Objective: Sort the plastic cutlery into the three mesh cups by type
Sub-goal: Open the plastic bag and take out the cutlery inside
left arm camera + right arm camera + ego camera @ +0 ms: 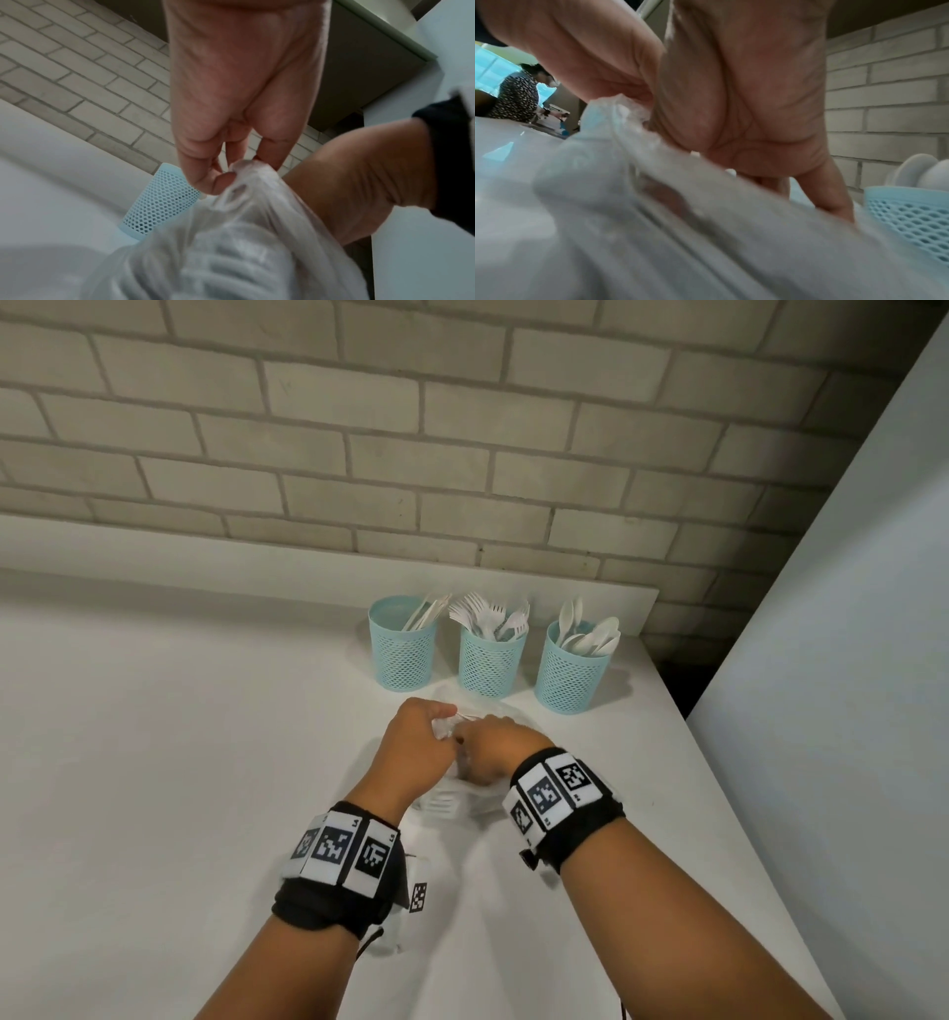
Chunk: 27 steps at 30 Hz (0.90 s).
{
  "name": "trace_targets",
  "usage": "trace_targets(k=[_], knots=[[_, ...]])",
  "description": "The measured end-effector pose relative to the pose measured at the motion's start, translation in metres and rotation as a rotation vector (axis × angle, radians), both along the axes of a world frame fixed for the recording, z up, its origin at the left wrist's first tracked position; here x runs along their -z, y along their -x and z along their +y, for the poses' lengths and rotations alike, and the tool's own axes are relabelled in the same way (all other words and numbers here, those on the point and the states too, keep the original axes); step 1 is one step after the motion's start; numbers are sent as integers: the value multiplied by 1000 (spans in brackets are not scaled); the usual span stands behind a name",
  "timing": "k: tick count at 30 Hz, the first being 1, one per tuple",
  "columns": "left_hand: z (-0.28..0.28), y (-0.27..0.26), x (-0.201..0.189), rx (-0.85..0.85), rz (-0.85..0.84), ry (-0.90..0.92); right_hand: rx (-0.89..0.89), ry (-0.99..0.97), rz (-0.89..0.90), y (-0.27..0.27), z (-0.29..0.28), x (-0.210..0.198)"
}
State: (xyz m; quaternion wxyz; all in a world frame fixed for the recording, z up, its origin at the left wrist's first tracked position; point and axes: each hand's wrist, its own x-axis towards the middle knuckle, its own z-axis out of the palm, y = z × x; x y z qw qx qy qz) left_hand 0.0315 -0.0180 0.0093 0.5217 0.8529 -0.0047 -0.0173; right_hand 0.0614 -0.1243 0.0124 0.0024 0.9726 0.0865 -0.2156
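Three light-blue mesh cups stand in a row near the wall: the left cup (403, 644) holds white knives (426, 611), the middle cup (490, 662) forks (488, 613), the right cup (572, 670) spoons (590, 634). Just in front of them lies a clear plastic bag (447, 801) with white cutlery inside. My left hand (445, 717) pinches the bag's bunched top (244, 168) between thumb and fingers. My right hand (475, 737) meets it there, its fingers curled on the same crumpled plastic (618, 109). The bag's contents are blurred in both wrist views.
The white table (154, 737) ends at a brick wall (359, 454) behind the cups and at a pale panel (847, 660) on the right. A person (516, 93) works far off in the right wrist view.
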Motion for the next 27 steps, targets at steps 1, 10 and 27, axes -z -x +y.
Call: trace_targets(k=[1, 10, 27], knots=[[0, -1, 1, -4, 2, 7, 4, -24, -12, -1, -2, 2], [2, -14, 2, 41, 16, -47, -65, 81, 56, -11, -5, 7], [13, -18, -4, -109, 26, -35, 4, -569, 10, -8, -54, -17]])
